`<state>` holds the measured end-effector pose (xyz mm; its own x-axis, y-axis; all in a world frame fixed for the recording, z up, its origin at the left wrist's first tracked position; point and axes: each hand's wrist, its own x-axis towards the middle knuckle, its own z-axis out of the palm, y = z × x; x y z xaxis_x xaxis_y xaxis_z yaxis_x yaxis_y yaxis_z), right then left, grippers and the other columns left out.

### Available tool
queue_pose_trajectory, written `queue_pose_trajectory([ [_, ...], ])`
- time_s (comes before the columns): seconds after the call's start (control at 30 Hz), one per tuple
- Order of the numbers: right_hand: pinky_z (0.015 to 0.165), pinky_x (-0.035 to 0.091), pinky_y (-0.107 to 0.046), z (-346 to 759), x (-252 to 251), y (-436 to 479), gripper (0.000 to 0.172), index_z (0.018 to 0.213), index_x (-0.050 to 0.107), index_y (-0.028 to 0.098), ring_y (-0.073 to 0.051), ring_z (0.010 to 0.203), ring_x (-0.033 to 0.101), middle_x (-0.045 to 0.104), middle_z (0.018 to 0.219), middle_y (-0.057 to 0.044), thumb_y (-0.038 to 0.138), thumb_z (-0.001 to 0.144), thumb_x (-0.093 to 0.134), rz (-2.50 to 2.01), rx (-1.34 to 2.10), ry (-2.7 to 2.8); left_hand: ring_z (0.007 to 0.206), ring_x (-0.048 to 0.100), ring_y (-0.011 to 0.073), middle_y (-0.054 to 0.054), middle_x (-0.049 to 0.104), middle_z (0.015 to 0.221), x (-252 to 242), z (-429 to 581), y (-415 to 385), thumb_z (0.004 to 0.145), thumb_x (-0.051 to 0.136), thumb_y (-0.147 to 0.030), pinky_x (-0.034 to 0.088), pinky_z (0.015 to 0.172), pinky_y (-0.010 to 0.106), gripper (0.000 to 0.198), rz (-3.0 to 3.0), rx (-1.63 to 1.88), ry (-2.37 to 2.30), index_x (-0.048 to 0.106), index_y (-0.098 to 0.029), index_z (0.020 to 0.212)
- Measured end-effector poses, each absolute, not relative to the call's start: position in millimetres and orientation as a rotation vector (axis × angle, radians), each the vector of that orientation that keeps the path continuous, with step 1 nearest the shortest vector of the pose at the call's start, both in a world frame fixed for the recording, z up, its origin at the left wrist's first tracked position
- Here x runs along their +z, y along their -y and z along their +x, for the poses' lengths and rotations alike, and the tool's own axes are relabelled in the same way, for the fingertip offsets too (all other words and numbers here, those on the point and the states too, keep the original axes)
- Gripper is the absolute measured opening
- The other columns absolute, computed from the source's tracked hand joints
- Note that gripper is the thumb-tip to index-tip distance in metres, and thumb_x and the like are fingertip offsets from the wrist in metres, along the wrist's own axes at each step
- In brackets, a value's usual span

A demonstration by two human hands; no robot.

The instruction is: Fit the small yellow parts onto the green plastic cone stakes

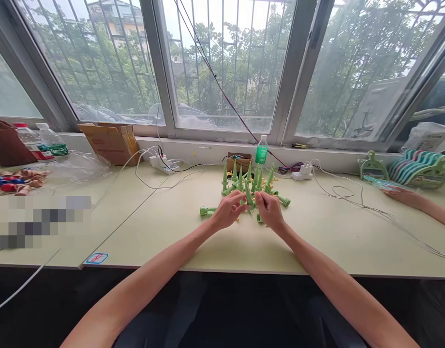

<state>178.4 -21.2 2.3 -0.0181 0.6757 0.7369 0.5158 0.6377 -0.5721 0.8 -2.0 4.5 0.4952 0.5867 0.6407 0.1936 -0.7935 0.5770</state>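
Note:
My left hand [229,210] is closed around a pale green plastic spike [248,194], holding it point up between thumb and fingers. Close beside it on the right, my right hand [270,209] is curled with thumb and fingers pressed together; whatever it grips is hidden. Just behind both hands stand several more green spikes [269,180], upright in a cluster. A short green tube-like piece [207,211] lies left of my left hand, and another green piece [283,200] lies right of the cluster. Small yellow parts [274,179] show among them.
Behind the cluster are a small cardboard box [239,162] and a green-labelled bottle [261,150]. White power strips [303,172] and loose cables [338,193] lie along the back and right. Another person's hand [398,192] is by green hangers [418,169]. Wooden pieces [21,181] lie left.

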Motion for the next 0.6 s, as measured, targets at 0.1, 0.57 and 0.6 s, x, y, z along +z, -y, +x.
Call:
queue_pose_trajectory([
  [0.1, 0.047, 0.023, -0.024, 178, 1, 20, 0.046, 0.059, 0.031, 0.020, -0.009, 0.046, 0.026, 0.030, 0.049, 0.005, 0.046, 0.096, 0.036, -0.995, 0.181, 1.683, 0.060, 0.049, 0.0078, 0.008, 0.055, 0.100, 1, -1, -1, 0.093, 0.052, -0.037, 0.047, 0.052, 0.022, 0.034, 2.499, 1.317, -0.587, 0.059, -0.024, 0.124],
  [0.57, 0.047, 0.025, -0.023, 180, 2, 19, 0.043, 0.062, 0.032, 0.020, -0.009, 0.049, 0.026, 0.028, 0.053, 0.006, 0.046, 0.096, 0.040, -1.012, 0.195, 1.588, 0.043, 0.048, 0.0056, 0.002, 0.058, 0.073, 13, 3, 4, 0.086, 0.053, -0.057, 0.038, 0.039, 0.018, 0.044, 1.893, 1.173, -0.844, 0.058, -0.013, 0.087],
  [0.6, 0.047, 0.026, -0.023, 180, 2, 19, 0.043, 0.062, 0.034, 0.020, -0.009, 0.049, 0.026, 0.029, 0.053, 0.006, 0.046, 0.096, 0.040, -1.006, 0.196, 1.594, 0.041, 0.047, 0.0059, 0.001, 0.057, 0.068, 14, 3, 5, 0.086, 0.051, -0.059, 0.035, 0.037, 0.018, 0.047, 1.829, 1.093, -0.818, 0.057, -0.013, 0.083],
])
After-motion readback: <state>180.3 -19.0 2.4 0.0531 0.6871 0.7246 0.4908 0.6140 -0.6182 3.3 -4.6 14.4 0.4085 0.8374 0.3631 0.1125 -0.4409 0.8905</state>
